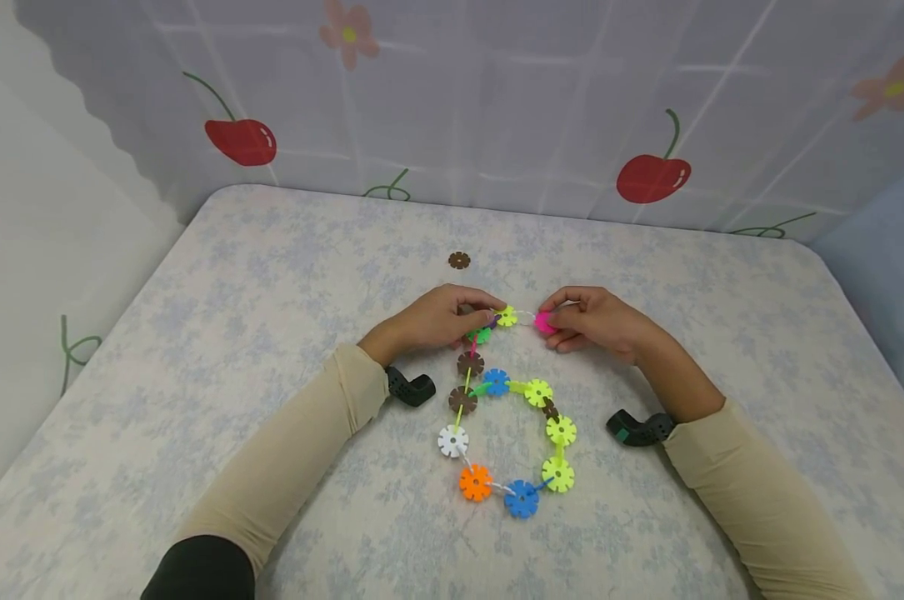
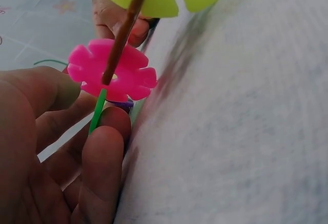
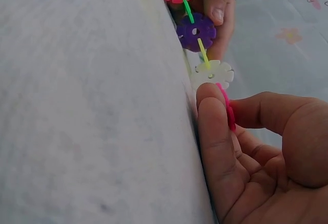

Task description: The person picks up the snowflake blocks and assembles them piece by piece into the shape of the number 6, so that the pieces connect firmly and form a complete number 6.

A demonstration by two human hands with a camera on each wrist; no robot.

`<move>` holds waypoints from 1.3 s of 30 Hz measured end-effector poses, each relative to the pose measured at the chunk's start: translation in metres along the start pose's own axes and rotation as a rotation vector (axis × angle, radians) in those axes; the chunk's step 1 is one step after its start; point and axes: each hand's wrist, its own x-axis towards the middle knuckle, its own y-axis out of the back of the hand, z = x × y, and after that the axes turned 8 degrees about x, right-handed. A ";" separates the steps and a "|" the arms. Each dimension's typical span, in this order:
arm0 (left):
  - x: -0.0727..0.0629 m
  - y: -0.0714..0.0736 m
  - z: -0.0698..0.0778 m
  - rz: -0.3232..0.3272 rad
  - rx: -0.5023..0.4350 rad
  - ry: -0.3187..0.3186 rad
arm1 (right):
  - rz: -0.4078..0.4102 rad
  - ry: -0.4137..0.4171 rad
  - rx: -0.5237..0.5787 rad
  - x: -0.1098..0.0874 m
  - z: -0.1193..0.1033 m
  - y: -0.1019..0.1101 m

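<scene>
Notched plastic snowflake discs are linked into a chain on the table, with a ring of several discs and a strand running up from it. At the strand's upper part, my left hand (image 1: 447,315) holds the chain by its fingertips, near a purple disc (image 3: 185,34) and a yellow disc (image 1: 506,316). My right hand (image 1: 597,321) pinches a pink disc (image 1: 545,322) between thumb and fingers. In the right wrist view this pink disc stands edge-on against a white disc (image 3: 220,71); whether its slots are engaged is hidden by the fingertips.
A loose brown disc (image 1: 459,260) lies beyond the hands. The ring includes a white disc (image 1: 453,441), an orange disc (image 1: 476,482) and a blue disc (image 1: 522,499). A pale floral cloth covers the table (image 1: 309,258); a printed curtain (image 1: 459,108) hangs behind it.
</scene>
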 end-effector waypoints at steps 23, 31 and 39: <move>0.001 0.000 0.001 -0.012 0.056 -0.065 | -0.033 0.061 0.046 0.001 0.001 -0.012; 0.002 0.000 0.004 0.003 0.075 -0.069 | -0.025 0.056 0.020 0.001 -0.002 -0.013; 0.003 -0.002 0.001 -0.013 -0.035 0.004 | -0.043 0.066 -0.165 -0.003 -0.005 -0.005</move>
